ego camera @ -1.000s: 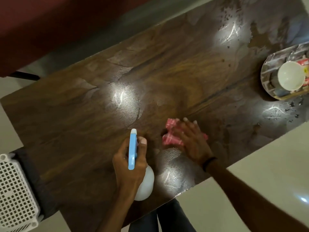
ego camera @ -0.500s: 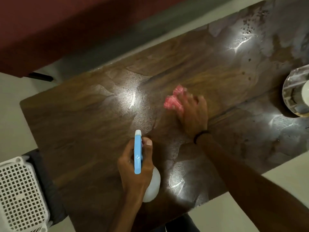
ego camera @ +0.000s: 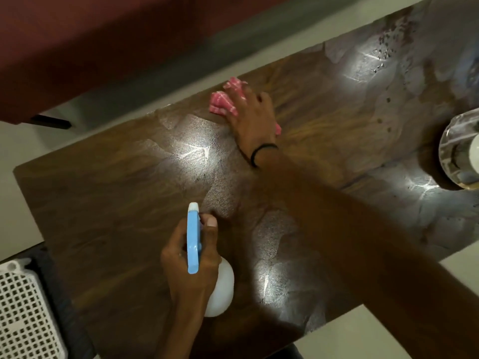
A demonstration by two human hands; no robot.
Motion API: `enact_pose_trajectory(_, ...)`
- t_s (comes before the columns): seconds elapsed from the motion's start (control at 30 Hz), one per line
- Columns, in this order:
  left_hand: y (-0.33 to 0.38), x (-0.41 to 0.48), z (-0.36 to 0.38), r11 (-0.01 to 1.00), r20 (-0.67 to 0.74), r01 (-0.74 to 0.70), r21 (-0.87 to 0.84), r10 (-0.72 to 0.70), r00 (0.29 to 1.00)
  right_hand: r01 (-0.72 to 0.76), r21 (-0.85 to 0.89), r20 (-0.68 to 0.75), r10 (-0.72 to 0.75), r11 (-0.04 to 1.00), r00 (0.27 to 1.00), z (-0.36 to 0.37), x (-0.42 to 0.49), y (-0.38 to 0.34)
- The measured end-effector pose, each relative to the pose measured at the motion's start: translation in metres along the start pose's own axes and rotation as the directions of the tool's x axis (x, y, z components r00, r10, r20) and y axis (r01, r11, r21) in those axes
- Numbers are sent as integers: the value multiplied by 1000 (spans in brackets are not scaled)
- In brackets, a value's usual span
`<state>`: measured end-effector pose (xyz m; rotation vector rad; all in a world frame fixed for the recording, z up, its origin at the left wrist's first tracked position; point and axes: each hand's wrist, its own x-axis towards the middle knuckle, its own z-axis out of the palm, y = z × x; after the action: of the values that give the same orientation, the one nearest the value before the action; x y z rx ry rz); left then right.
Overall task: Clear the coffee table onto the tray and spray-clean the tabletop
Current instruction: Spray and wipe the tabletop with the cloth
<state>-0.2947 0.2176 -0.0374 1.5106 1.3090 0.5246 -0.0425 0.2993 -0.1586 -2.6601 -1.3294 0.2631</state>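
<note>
The dark wooden coffee table fills the head view, with wet smears and droplets across its top. My right hand presses a pink striped cloth flat on the table near its far edge. My left hand grips a white spray bottle with a blue trigger head, held above the near middle of the table. A shiny tray sits at the right edge of the view, cut off by the frame.
A white perforated basket stands on the floor at the lower left. A dark red sofa runs along the far side, with a dark leg on the pale floor.
My right hand has pushed the pink cloth from the near middle of the table toward its far edge. The left hand keeps the spray bottle in the same grip.
</note>
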Motion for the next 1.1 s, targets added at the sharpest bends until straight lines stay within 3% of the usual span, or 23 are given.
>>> enact_pose_trajectory(0.07,1,3,-1,1000,-14,-18,-7,18,1000,-151,107,-61,158,983,986,-1,-39,-3)
enact_pose_trajectory(0.1,1,4,-1,1000,-19,-18,-7,18,1000,-119,121,-73,128,985,989,-1,-55,-15)
enact_pose_trajectory(0.2,-3,3,3,1000,-48,12,-2,-13,999,226,-12,-3,-226,974,974,8,-38,-41)
enact_pose_trajectory(0.27,-8,2,6,1000,-31,10,-28,-11,999,307,-77,34,-305,949,952,14,22,-36)
enact_pose_trajectory(0.37,-10,-1,4,1000,2,-14,-7,14,1000,69,-155,11,-68,985,998,0,74,12)
enact_pose_trajectory(0.47,-12,-3,-1,1000,14,9,-17,-9,1000,-196,64,-100,202,978,974,-26,27,41)
enact_pose_trajectory(0.5,-10,-3,-2,999,7,18,-34,-17,1000,-238,63,-99,243,969,965,-28,2,39)
enact_pose_trajectory(0.53,-8,-1,-2,999,2,26,-43,-26,1000,-216,23,-61,217,976,974,-26,-22,34)
enact_pose_trajectory(0.63,-7,0,1,998,-21,10,-57,-12,1000,82,-47,141,-74,996,987,-22,-50,14)
enact_pose_trajectory(0.7,-3,2,3,996,7,-9,-86,10,1000,214,-74,162,-200,974,966,-26,-19,18)
enact_pose_trajectory(0.77,0,2,7,994,25,-84,-70,86,996,156,-69,139,-146,985,980,-27,14,35)
enact_pose_trajectory(0.83,-2,-1,10,997,41,-61,-47,63,997,-18,-26,91,20,999,996,-28,21,60)
enact_pose_trajectory(0.9,-3,-4,10,997,41,-42,-63,44,998,-193,92,11,193,977,981,-27,-12,77)
enact_pose_trajectory(0.97,-3,-5,11,998,26,-32,-53,34,999,-262,94,-62,269,960,961,-24,-74,77)
enact_pose_trajectory(1.03,-2,-6,12,999,19,-31,-36,31,999,-125,37,-55,127,992,990,-11,-135,61)
enact_pose_trajectory(1.1,1,-9,16,999,22,-40,-7,40,999,124,-9,74,-123,992,990,-3,-159,48)
